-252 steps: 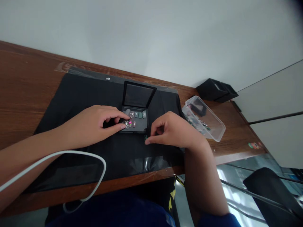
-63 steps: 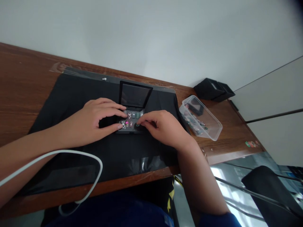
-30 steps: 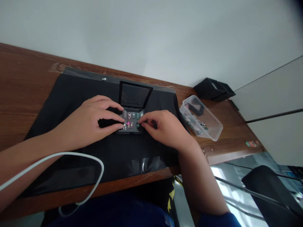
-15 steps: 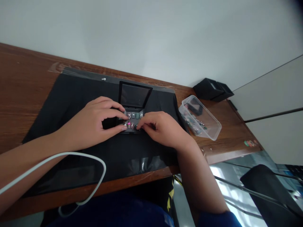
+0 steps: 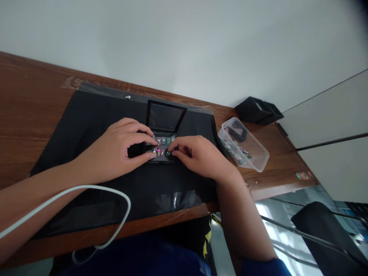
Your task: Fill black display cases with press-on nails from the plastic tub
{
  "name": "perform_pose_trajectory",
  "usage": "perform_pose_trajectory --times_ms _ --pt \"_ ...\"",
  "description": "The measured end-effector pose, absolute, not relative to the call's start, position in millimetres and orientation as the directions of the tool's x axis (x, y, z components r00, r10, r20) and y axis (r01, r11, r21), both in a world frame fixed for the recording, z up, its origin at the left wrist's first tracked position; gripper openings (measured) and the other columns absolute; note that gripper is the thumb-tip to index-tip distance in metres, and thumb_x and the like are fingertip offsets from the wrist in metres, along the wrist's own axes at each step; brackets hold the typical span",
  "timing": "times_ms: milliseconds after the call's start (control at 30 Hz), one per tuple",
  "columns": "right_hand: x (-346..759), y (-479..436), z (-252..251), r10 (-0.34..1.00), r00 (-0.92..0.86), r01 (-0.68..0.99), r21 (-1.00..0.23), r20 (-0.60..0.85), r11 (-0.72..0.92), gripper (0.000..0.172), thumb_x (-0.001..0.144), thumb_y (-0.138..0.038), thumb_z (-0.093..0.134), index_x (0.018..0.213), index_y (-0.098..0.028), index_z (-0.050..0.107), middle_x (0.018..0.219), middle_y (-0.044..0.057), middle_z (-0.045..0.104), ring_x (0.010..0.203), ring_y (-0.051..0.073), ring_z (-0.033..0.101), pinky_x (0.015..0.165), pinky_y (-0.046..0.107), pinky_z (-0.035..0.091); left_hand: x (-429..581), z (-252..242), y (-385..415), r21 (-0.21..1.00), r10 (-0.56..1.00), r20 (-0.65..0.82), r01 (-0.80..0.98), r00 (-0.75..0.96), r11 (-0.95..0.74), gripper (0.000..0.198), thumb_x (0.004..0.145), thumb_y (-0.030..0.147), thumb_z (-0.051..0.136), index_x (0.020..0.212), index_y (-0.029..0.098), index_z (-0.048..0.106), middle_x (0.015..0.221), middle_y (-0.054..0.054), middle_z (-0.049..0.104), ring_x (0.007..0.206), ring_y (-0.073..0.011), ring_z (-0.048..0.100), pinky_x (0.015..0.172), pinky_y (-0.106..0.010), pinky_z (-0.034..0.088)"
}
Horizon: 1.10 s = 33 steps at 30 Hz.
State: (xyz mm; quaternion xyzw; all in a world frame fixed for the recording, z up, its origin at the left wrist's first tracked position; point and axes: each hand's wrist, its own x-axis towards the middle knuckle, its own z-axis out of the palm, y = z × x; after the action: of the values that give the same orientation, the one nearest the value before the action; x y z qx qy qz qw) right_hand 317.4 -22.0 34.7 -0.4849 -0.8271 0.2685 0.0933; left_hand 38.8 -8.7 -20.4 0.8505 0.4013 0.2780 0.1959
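A small black display box [image 5: 166,117] stands with its lid raised on a black cloth [image 5: 94,115] over the wooden table. Its grey tray holds several small gems [image 5: 162,141], some green, one pink. My left hand [image 5: 115,153] grips the box's left side, thumb and forefinger curled around the corner. My right hand [image 5: 198,155] rests at the tray's right front, thumb and forefinger pinched on a small dark green gem [image 5: 167,153].
A clear plastic tub [image 5: 244,143] with more small pieces lies to the right on the wooden table [image 5: 28,92]. Two black boxes [image 5: 257,110] sit behind it by the wall. A white cable [image 5: 86,191] loops over my left forearm near the table's front edge.
My right hand has come from the cloth in front of the box onto the tray with a green gem. My left hand has stayed on the box's left side.
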Motion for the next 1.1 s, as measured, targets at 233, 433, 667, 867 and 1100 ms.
perform_pose_trajectory --times_ms 233,433,667,867,1100 --pt "316 -21 28 0.825 -0.563 0.698 -0.564 -0.051 0.441 0.032 0.103 -0.002 0.064 0.112 -0.023 0.087 0.102 0.002 0.086 0.084 0.016 0.071 0.082 0.028 0.045 39 -21 -9 0.554 0.805 0.29 0.595 0.517 -0.582 0.038 0.103 0.064 0.066 0.114 0.037 0.09 0.125 -0.006 0.085 0.125 -0.0365 0.071 0.119 -0.058 0.056" --pt "316 -19 29 0.778 -0.628 0.638 -0.594 -0.034 0.489 0.035 0.103 0.002 0.059 0.104 -0.022 0.084 0.112 0.004 0.088 0.099 0.018 0.077 0.092 0.029 0.05 37 -22 -8 0.567 0.816 0.287 0.598 0.502 -0.567 0.037 0.103 0.066 0.066 0.115 0.038 0.088 0.125 -0.004 0.084 0.127 -0.0358 0.07 0.12 -0.054 0.056" --pt "319 -20 33 0.87 -0.483 0.764 -0.535 -0.104 0.36 0.014 0.099 -0.008 0.074 0.102 -0.021 0.077 0.074 -0.006 0.066 0.071 0.013 0.056 0.07 0.027 0.032 37 -20 -8 0.588 0.825 0.277 0.592 0.493 -0.551 0.037 0.101 0.066 0.068 0.113 0.037 0.088 0.126 -0.005 0.083 0.129 -0.0372 0.069 0.123 -0.056 0.053" --pt "314 -22 37 0.882 -0.453 0.775 -0.547 -0.133 0.315 0.014 0.099 -0.009 0.069 0.099 -0.019 0.079 0.071 -0.005 0.065 0.068 0.012 0.055 0.07 0.028 0.033 37 -21 -8 0.59 0.828 0.272 0.594 0.491 -0.546 0.036 0.101 0.065 0.068 0.114 0.038 0.088 0.124 -0.004 0.083 0.126 -0.0364 0.069 0.118 -0.054 0.055" --pt "309 -25 39 0.895 -0.427 0.779 -0.556 -0.13 0.291 0.005 0.103 -0.022 0.077 0.1 -0.018 0.08 0.067 -0.007 0.059 0.064 0.011 0.051 0.068 0.029 0.03 37 -22 -9 0.584 0.826 0.294 0.594 0.481 -0.553 0.037 0.101 0.063 0.068 0.113 0.035 0.088 0.124 -0.004 0.083 0.123 -0.0349 0.069 0.117 -0.051 0.054"
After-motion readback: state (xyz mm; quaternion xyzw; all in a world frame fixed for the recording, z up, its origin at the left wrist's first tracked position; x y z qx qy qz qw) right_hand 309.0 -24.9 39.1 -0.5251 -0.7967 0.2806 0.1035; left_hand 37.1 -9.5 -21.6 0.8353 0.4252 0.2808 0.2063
